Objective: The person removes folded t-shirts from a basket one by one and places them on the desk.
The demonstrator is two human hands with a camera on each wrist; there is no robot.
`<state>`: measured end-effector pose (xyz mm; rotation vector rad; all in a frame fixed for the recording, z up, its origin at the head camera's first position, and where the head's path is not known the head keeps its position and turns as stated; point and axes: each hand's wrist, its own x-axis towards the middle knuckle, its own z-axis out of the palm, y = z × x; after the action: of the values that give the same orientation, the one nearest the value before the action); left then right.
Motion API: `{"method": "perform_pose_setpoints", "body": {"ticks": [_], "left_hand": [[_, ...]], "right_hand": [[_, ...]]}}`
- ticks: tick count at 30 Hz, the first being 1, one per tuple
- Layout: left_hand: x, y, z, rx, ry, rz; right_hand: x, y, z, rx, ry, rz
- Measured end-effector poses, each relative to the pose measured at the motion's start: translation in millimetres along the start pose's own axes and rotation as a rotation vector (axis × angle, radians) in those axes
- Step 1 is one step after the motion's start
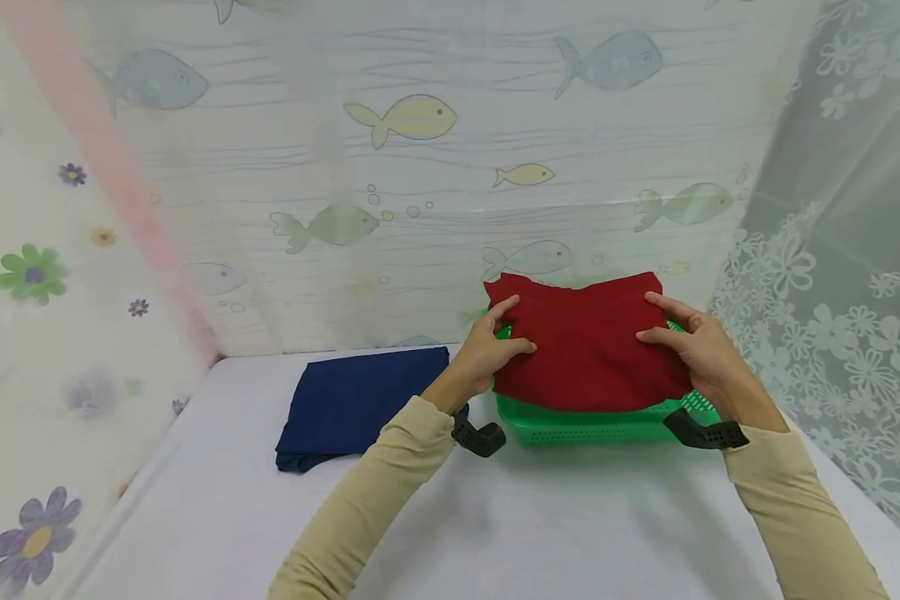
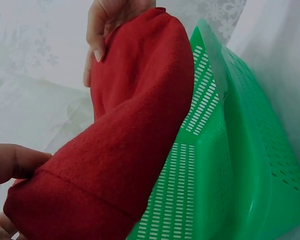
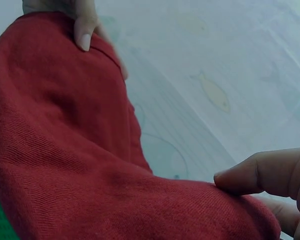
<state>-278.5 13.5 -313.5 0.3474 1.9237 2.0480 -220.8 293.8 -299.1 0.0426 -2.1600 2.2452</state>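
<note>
I see both hands, left (image 1: 487, 350) and right (image 1: 693, 346), pinching red cloth (image 1: 588, 346) over basket (image 1: 592, 421) (light, unanchored); uneven lowering risks snagging the rim, unfolding

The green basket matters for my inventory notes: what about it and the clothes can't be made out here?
- Inside of the green basket: in the head view the folded red garment covers it; the left wrist view shows only its outer wall.
- Fingers under the garment: the cloth hides those of the left hand and right hand.
- Folded navy cloth: type unreadable.
</note>
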Motion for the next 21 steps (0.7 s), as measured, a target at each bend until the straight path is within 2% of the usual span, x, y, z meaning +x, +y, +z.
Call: {"method": "perform_pose_setpoints", "body": {"ticks": [9, 14, 21], "left_hand": [[-6.4, 0.0, -4.9, -0.003, -0.012, 0.010], [-13.5, 2.5, -10.3, -0.013, -0.015, 0.040], [-24.0, 3.1, -15.6, -0.013, -0.024, 0.045]], "right_hand": [[-4, 3, 4, -0.001, 0.011, -0.024], [-6, 1, 8, -0.018, 0.002, -0.024], [-13, -1, 15, -0.046, -0.008, -0.021]]}}
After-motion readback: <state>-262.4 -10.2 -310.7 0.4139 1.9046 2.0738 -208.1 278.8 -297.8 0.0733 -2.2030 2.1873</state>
